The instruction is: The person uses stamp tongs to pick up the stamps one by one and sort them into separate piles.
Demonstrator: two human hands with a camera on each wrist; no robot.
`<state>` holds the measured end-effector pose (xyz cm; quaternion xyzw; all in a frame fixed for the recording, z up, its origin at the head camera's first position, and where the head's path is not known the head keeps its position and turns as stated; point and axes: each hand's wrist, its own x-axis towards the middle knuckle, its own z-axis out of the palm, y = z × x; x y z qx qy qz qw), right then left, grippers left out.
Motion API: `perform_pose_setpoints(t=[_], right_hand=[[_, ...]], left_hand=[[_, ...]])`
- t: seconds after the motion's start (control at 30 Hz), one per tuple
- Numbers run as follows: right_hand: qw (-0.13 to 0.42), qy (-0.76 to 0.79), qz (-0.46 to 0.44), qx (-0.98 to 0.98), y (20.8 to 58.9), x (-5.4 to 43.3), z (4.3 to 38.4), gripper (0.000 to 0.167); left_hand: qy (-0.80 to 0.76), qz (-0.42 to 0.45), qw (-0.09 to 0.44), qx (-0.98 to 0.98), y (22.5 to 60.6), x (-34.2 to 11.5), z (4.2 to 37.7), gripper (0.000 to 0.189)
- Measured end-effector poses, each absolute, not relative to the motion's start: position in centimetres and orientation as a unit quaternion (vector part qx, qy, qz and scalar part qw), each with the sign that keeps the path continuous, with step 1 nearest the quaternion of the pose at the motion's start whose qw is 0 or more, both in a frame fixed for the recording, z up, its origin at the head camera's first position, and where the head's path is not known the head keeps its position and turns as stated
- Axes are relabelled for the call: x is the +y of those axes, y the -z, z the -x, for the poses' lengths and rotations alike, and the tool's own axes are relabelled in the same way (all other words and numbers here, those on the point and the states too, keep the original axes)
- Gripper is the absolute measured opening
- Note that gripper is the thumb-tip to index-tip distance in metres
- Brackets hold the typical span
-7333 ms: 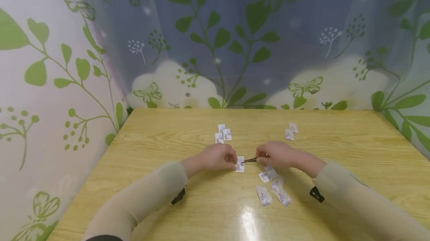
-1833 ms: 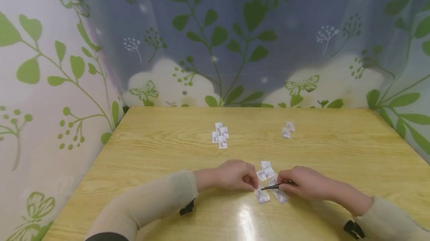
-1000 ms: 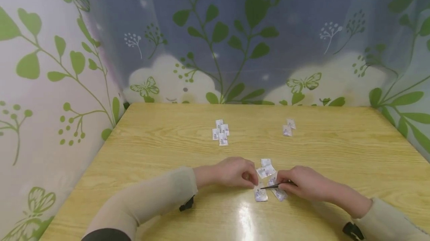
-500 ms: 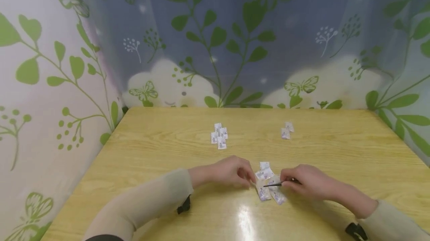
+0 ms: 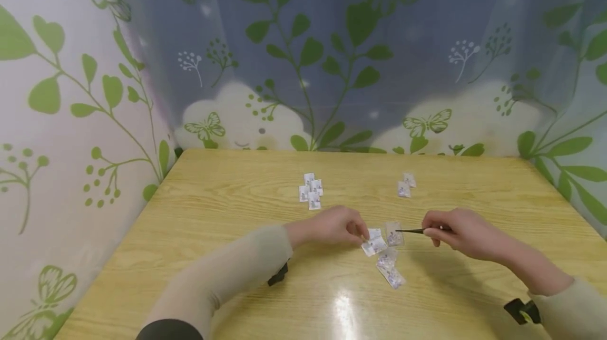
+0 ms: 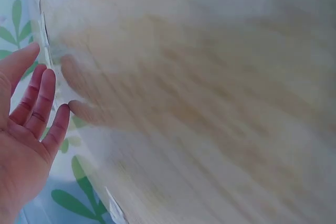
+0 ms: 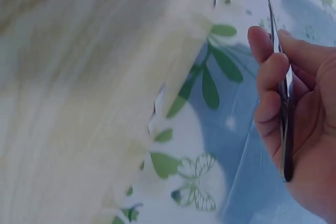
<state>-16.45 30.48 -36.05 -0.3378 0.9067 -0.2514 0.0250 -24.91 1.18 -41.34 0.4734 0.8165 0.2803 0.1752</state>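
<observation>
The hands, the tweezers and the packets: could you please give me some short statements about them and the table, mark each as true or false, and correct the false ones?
1. The right hand holds tweezers. True.
2. The left hand holds a pen. False: it holds no tool and is next to white packets.
3. The far-left group shows four packets. True.
4. The far-right group shows more packets than the far-left one. False: it shows two.
5. The tweezers' tips point toward the left hand's side. True.
6. The table is plain black. False: it is yellowish with wood grain.
</observation>
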Motion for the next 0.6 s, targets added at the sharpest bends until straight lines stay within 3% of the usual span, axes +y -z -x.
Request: perform_pose_setpoints(t=[0.23, 0.43, 0.6], right_hand=[[-0.002, 0.222, 0.29, 0.931, 35.3, 32.9, 17.6, 0.013], [0.017, 0.223, 0.243, 0.944, 35.9, 34.7, 19.5, 0.006], [0.027, 0.228, 0.213, 0.95, 36.3, 35.5, 21.3, 0.012]], left_hand=[[-0.237, -0.488, 0.168, 0.823, 41.7, 2.1, 25.0, 0.008], [-0.216, -0.479, 0.161, 0.835, 42.0, 2.2, 24.9, 0.008], [-0.215, -0.471, 0.164, 0.84, 42.0, 2.3, 24.9, 0.008]])
